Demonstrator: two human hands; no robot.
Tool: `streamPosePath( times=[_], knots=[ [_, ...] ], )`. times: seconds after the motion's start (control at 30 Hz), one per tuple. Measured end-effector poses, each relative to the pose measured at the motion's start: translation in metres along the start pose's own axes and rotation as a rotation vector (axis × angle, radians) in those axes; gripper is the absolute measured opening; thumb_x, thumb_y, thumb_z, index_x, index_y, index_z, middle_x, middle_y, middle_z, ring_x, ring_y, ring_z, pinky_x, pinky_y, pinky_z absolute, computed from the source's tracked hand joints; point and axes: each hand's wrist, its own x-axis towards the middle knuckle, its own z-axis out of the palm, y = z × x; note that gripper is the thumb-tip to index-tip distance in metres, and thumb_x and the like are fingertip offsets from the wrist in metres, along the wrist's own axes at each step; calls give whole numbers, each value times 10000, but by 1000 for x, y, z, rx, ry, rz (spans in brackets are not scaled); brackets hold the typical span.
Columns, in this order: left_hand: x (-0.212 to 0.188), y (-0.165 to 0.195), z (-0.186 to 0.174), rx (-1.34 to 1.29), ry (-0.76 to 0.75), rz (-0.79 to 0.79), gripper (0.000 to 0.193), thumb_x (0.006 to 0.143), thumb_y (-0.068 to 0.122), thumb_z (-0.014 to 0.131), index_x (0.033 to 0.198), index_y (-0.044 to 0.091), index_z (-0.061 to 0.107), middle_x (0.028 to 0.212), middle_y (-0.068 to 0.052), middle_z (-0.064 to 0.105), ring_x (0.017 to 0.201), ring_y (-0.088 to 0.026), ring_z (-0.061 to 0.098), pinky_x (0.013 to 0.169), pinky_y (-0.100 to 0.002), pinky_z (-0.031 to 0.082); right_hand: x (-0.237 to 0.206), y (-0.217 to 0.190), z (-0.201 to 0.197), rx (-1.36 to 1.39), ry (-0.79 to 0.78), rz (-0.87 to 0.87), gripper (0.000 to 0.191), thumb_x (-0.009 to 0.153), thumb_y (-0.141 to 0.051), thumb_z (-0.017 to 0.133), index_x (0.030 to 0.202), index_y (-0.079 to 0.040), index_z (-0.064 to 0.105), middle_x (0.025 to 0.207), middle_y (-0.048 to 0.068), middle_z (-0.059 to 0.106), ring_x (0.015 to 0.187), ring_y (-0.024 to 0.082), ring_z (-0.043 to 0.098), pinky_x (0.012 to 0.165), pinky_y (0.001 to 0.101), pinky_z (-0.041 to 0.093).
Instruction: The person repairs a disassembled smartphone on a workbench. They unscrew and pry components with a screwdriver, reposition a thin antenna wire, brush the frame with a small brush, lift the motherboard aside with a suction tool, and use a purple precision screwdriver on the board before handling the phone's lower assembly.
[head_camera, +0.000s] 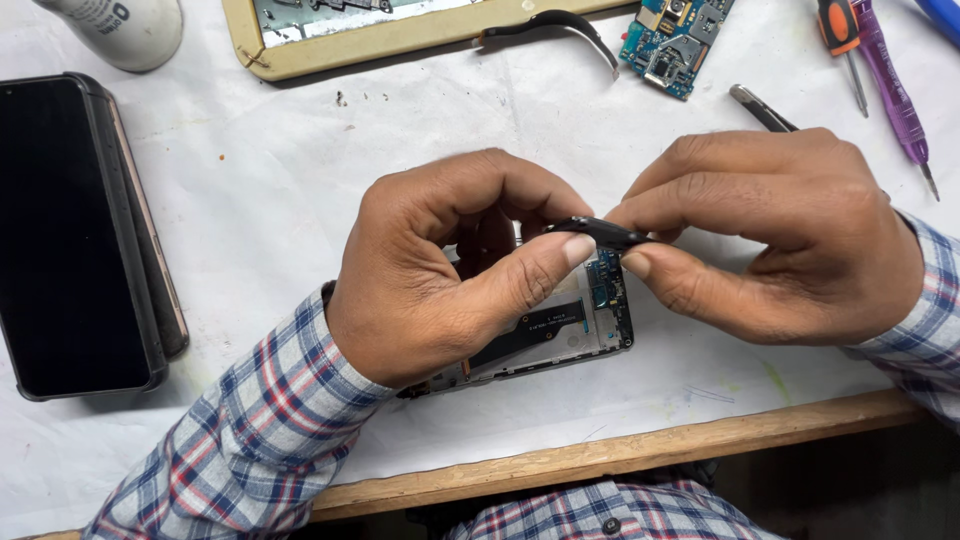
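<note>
A black phone (75, 235) is lying far left on the desk (300, 190). The left hand (440, 270) and right hand (780, 235) are both pinching a thin black strip (600, 232) above an open phone (545, 335). It looks light, bendy and easy to break, so holding its ends seems safest. Tools (880, 80) are sitting well apart on the right.

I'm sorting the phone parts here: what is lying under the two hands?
An opened phone lies on the white sheet below the left hand and right hand, which pinch a small black strip. Its blue board end shows; its upper part is covered.
</note>
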Motion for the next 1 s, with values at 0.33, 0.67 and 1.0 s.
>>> streamPosePath(
  times=[0.33,0.67,1.0],
  knots=[
    [2,-3,-7,-388,76,-84,146,1035,161,606,1031,76,487,860,-85,704,745,-60,702,515,-216,536,-19,14,-19,-351,266,342,163,1099,-103,668,1049,52,683,819,130,668,733,197,669,667,306,525],
    [1,8,-10,-353,-24,-93,464,1042,160,594,1450,-45,512,1091,-139,751,739,-63,647,591,-200,558,-66,125,-35,-543,248,816,124,1040,-55,682,1086,59,667,870,156,673,769,218,684,684,325,547],
    [2,8,-3,-293,-89,-64,609,996,162,590,1520,-49,361,1166,-144,712,935,-104,699,700,-230,643,-82,155,-40,-557,213,871,166,981,-7,696,1122,66,651,922,182,677,805,239,700,701,345,568]
  ],
)
